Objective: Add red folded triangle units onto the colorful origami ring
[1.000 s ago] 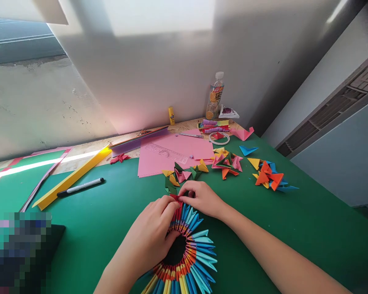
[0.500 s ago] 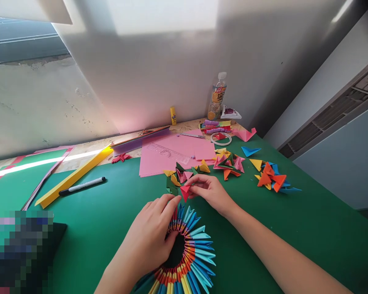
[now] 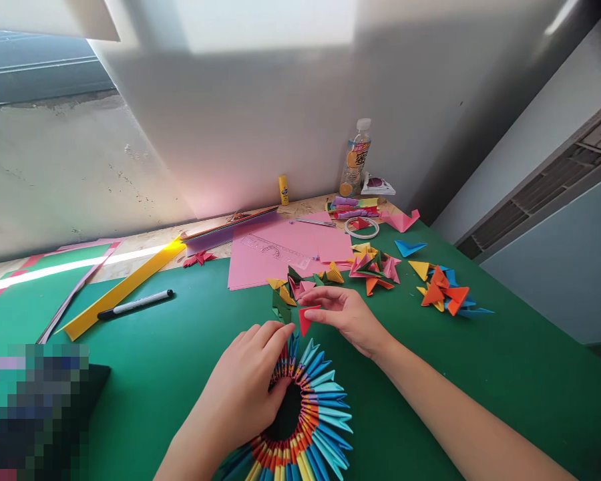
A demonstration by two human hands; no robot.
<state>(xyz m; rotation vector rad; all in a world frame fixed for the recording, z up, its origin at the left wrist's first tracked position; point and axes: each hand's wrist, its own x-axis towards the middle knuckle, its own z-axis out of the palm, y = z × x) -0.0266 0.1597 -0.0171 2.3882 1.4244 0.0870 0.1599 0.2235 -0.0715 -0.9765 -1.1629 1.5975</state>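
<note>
My left hand [image 3: 248,381] grips the upper left side of a ring of folded paper pieces [image 3: 308,427], its thumb inside the ring's hole. Blue and light blue points fan outward, with orange, yellow and red bands nearer the centre. Just above the ring, my right hand [image 3: 348,317] pinches a small red folded paper triangle [image 3: 308,318] between thumb and fingers. The triangle is apart from the ring. Behind the fingers lie loose yellow, green and pink folded pieces [image 3: 280,294]. The ring's left side is covered by my left hand.
Pink paper sheets [image 3: 255,264] carry a clear ruler [image 3: 275,252]. More folded pieces lie in a multicoloured pile [image 3: 373,267] and an orange and blue pile [image 3: 443,290]. A marker [image 3: 137,304], yellow paper strip [image 3: 125,287], glue stick [image 3: 283,190], tape roll [image 3: 361,228] and bottle [image 3: 354,160] are around.
My right hand has turned the red triangle slightly and shifted it a little down and right, its fingers opening somewhat. My left hand and the ring stay nearly still.
</note>
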